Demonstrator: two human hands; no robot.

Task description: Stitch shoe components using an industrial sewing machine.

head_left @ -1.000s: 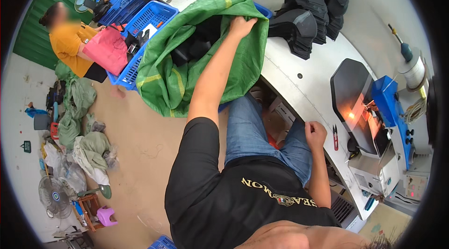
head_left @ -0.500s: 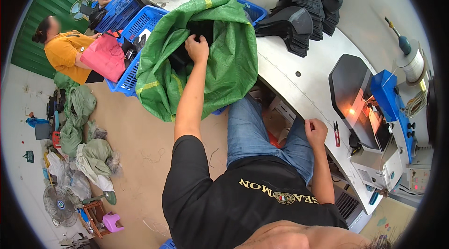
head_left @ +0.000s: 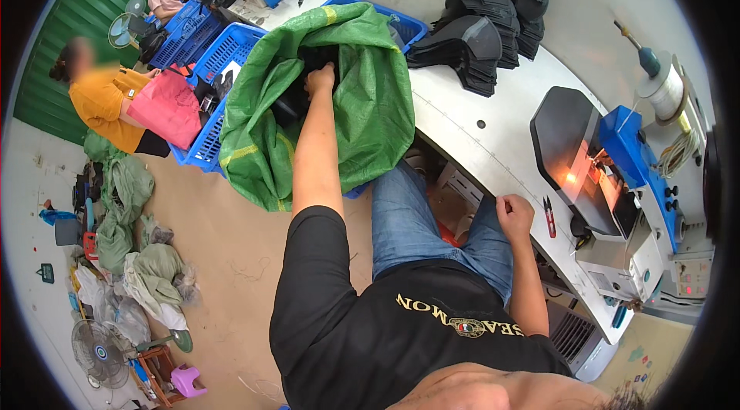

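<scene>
A wide green woven sack stands with its mouth gaping in front of me, dark material inside it. My left hand is down in that mouth, its visible fingers curled against the dark contents. The fingertips are hidden, so what they grip cannot be made out. Beside the white table's near edge, above my knee, my right hand is curled closed, with nothing showing in it. Small red-handled thread snips lie on the table to its right.
Stacks of black curved pieces sit at the table's back. A blue sewing machine with a lit dark plate and a thread cone occupies the right. Blue baskets and a co-worker in yellow are at left.
My left hand has reached a little deeper into the sack, its fingers now less visible. The whole view has shifted slightly. My right hand stays by the table edge.
</scene>
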